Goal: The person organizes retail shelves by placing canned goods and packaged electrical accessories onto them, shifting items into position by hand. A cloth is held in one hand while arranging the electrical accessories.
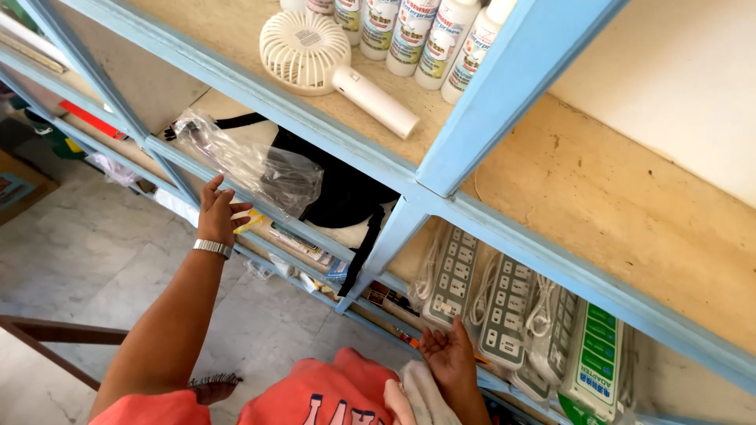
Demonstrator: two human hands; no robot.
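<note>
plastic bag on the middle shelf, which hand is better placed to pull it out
Left. The left hand already rests at the shelf edge right below the clear plastic bag, fingers open. The right hand is lower down by the white power strips.

Pale blue shelf unit, white handheld fan and bottles on top board, power strips lower

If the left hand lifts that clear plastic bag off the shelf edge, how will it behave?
The clear plastic bag looks thin and crinkled, so likely floppy and light. It drapes over the blue shelf rail, so it may slide. The left hand touches its lower edge.
</note>
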